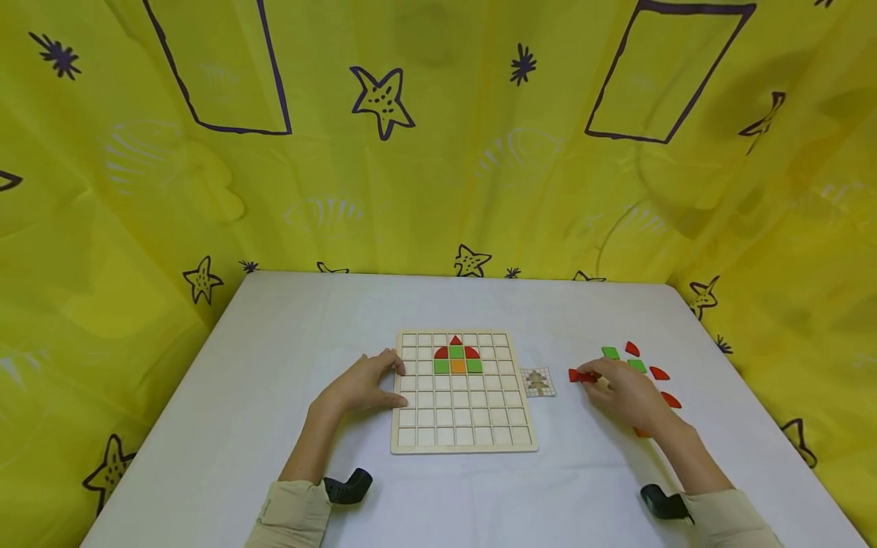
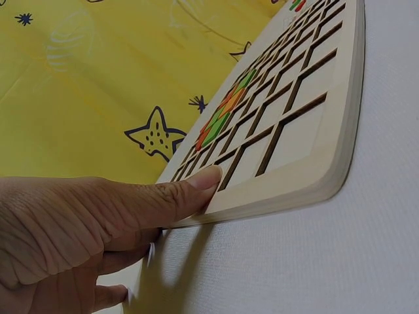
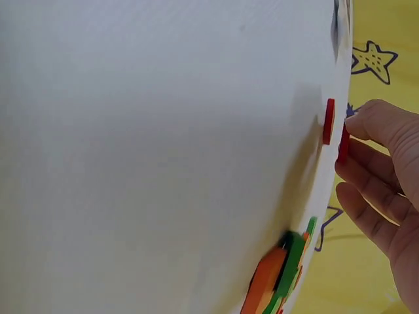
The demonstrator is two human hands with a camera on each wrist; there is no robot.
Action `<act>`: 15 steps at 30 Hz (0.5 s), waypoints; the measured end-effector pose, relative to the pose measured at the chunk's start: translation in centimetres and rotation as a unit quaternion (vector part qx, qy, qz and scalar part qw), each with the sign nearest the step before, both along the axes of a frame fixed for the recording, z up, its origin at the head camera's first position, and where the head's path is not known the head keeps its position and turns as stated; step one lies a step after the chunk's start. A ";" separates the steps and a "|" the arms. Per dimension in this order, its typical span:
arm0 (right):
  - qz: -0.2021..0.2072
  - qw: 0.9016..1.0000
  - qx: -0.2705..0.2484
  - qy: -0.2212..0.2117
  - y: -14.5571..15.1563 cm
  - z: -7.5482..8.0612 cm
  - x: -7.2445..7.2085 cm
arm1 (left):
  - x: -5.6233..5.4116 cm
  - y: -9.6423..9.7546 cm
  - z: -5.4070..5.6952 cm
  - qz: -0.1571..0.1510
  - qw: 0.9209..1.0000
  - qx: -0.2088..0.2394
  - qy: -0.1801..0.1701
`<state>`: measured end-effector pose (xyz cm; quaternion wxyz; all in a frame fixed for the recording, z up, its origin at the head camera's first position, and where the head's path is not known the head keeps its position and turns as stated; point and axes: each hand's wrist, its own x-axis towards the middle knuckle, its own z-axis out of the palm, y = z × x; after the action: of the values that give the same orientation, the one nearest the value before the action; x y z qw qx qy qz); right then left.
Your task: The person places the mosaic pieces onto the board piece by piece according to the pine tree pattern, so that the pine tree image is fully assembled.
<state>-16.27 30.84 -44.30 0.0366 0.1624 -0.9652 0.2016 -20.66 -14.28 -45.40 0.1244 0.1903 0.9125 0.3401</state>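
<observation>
My left hand (image 1: 363, 382) holds the left edge of a wooden grid board (image 1: 464, 447), its thumb (image 2: 208, 178) lying on the rim in the left wrist view. In the board's upper cells sit a red triangle (image 1: 455, 341), red curved tiles (image 1: 472, 352), green tiles (image 1: 441, 367) and an orange tile (image 1: 457, 367). Over the table to the right, my right hand (image 1: 626, 392) pinches a small red tile (image 3: 344, 144) between thumb and fingers. Another red tile (image 3: 329, 122) rests on the table close beside those fingertips.
A small card (image 1: 537, 382) with a tree-like pattern lies against the board's right edge. Around my right hand are loose red tiles (image 1: 659, 374), green tiles (image 1: 636, 366) and an orange tile (image 1: 642, 432). A yellow curtain (image 1: 438, 190) stands behind the white table (image 1: 329, 304).
</observation>
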 end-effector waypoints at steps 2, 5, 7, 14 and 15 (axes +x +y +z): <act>0.006 1.000 0.000 0.012 -0.5 0.0 -0.2 | 0.0 -0.1 0.0 -0.002 1.000 -0.002 0.003; 0.013 1.000 -0.001 0.022 -1.3 0.1 -0.5 | 0.0 -0.1 0.0 -0.003 1.000 -0.002 0.003; 0.017 0.999 0.003 0.028 -1.8 0.2 -0.7 | 0.1 -0.1 0.1 -0.003 1.000 -0.002 0.002; 0.039 0.998 -0.005 0.042 -3.9 0.5 -1.3 | 0.1 -0.1 0.1 0.001 1.000 0.000 0.001; 0.044 0.998 -0.008 0.043 -4.2 0.6 -1.5 | 0.1 -0.1 0.1 0.003 1.000 -0.002 0.000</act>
<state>-17.73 26.66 -43.75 0.0708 0.2129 -0.9529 0.2039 -20.60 -14.35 -45.31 0.1240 0.1872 0.9136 0.3391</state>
